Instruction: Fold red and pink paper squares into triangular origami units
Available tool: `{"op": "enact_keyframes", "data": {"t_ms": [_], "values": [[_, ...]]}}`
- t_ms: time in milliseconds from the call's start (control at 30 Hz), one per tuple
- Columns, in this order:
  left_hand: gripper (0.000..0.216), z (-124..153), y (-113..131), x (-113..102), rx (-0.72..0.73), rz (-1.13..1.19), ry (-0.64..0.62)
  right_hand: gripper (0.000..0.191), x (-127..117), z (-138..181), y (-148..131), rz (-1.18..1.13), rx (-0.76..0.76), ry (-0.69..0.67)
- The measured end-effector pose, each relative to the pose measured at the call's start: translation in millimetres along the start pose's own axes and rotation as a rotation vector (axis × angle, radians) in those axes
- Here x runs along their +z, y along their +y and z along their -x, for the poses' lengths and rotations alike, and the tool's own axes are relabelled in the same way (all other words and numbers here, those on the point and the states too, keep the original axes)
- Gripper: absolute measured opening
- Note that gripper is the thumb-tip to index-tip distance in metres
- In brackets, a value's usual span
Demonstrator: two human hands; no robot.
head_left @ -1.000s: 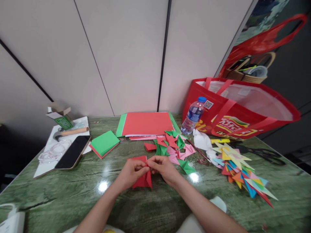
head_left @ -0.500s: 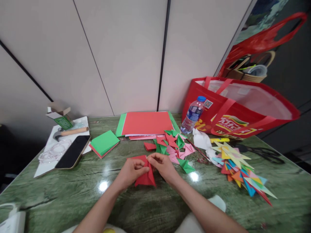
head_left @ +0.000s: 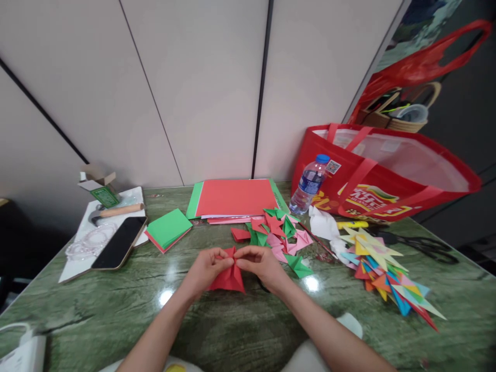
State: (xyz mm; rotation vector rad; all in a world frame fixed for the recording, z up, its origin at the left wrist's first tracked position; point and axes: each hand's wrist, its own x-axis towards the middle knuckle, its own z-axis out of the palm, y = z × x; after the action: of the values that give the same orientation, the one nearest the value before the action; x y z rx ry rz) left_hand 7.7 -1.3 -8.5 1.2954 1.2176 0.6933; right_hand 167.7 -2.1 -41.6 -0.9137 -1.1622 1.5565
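Observation:
My left hand [head_left: 204, 269] and my right hand [head_left: 259, 264] meet over the green marble table [head_left: 240, 330], both pinching the top of a folded red paper piece [head_left: 229, 279]. The paper hangs down in a triangular shape between my hands. Just behind them lies a heap of small folded paper pieces [head_left: 281, 235] in red, green and pink.
A stack of green square sheets [head_left: 168, 228] and larger red and green sheets [head_left: 234, 199] lie further back. A phone [head_left: 119, 243], hammer [head_left: 114, 211] and small box [head_left: 98, 187] sit left. A water bottle [head_left: 310, 183], red tote bag [head_left: 383, 173], scissors [head_left: 426, 247] and multicoloured folded shapes [head_left: 383, 271] are right.
My hands have shifted slightly upward and reworked the red paper; its upper flap is now folded in and the piece looks more compact and triangular.

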Motion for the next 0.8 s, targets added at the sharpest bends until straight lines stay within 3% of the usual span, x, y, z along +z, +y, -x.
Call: {"op": "enact_keyframes", "data": {"t_ms": [233,800], "values": [[0.034,3.9,6.8,-2.5,0.002,-0.048,-0.061,0.025,0.4,-2.0,-3.1,0.04,-0.006,0.044],[0.035,6.4,9.5,-2.3,-0.02,0.018,-0.127,0.022,-0.4,0.0,-1.3,0.139,-0.038,-0.049]]}}
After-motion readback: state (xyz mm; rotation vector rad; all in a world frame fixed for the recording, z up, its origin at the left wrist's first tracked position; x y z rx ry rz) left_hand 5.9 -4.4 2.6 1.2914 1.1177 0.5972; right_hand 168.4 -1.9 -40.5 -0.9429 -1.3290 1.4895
